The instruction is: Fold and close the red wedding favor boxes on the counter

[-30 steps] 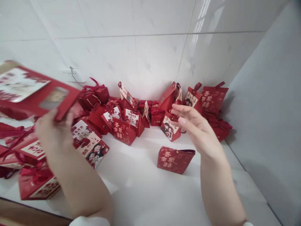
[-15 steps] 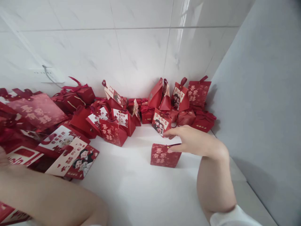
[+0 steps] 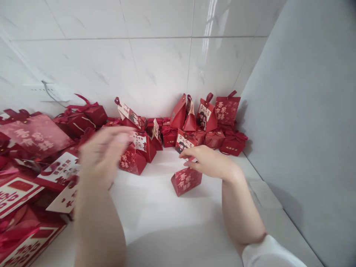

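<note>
My right hand hovers just over a small red candy gift box with pale gold lettering. Its thumb and index finger are apart, with a bit of red showing between them. The underside of the hand overlaps the box's top edge; I cannot tell if they touch. My left hand is smeared by motion in front of the boxes at left. Its fingertips overlap a red box with a white printed card. Just behind my right fingers stands a box with a cartoon couple.
Ribbon-tied red boxes line the white tiled wall, with triangular boxes on top. More boxes pile up at left, including one with a white label. A grey panel bounds the right side of the white tabletop.
My left hand has risen from the lower left toward the boxes in the middle. The red box under my right hand has turned and now sits at an angle. The view has shifted slightly.
</note>
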`<state>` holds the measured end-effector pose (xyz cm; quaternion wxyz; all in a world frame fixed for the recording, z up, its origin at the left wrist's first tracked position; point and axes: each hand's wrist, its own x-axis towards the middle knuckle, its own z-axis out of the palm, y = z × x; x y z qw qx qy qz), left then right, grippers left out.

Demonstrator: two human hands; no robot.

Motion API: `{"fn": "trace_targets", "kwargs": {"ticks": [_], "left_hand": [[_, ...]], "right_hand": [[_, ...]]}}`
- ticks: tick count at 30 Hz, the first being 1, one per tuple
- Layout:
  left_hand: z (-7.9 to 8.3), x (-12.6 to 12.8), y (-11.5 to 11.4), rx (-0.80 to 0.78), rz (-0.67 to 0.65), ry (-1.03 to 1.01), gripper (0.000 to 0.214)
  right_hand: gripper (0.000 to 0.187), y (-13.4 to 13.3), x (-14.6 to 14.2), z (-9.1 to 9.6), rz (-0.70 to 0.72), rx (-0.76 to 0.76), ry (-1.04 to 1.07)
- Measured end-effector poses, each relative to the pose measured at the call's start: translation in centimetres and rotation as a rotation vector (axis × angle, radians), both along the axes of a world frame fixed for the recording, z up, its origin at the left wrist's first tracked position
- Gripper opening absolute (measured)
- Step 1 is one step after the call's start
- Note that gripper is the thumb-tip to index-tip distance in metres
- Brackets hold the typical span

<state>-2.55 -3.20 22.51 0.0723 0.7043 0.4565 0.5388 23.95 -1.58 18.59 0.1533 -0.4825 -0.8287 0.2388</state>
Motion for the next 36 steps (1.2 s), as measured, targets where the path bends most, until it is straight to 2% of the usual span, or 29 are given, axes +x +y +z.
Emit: {"fn": "trace_targets", "kwargs": {"ticks": [4,7,9,13,18,26,31,36], "left_hand": [[-3.6,5.7,1.2,-0.319,-0.35,0.347,0.024],[-5.7,7.9,1.7,-0.448,-0.416,0.539,0.026],[-6.3,8.2,1.9,-0.464,-0.408,0.582,0.027],[-6.2,7.5,2.1,-0.466,-0.443,0.552,0.029],[-5.8,7.2,2.4,-0.533,-0.5,0.539,0.029],[-6.1,6.9,3.1,-0.601,-0.5,0.535,0.022],[-6.2,6.9,3.4,-0.598,-0.508,0.563,0.023],[-6.4,6.7,3.7,-0.66,-0.479,0.582,0.021]], "right_hand": [[0.029,0.0,1.7,0.1,-0.082,-0.012,0.021],[0.03,-0.3,2.9,0.2,-0.154,0.014,-0.005],[0.029,-0.5,3.5,0.2,-0.136,0.004,-0.006],[0.021,-0.9,4.0,0.2,-0.064,-0.028,0.036],[0.02,-0.8,3.9,-0.1,-0.072,-0.027,0.004],[0.02,-0.3,4.6,-0.2,-0.06,-0.117,0.0],[0.028,0.0,4.8,-0.8,-0.055,-0.111,0.001],[0.031,0.4,4.4,-1.6,-0.099,-0.313,0.069]]}}
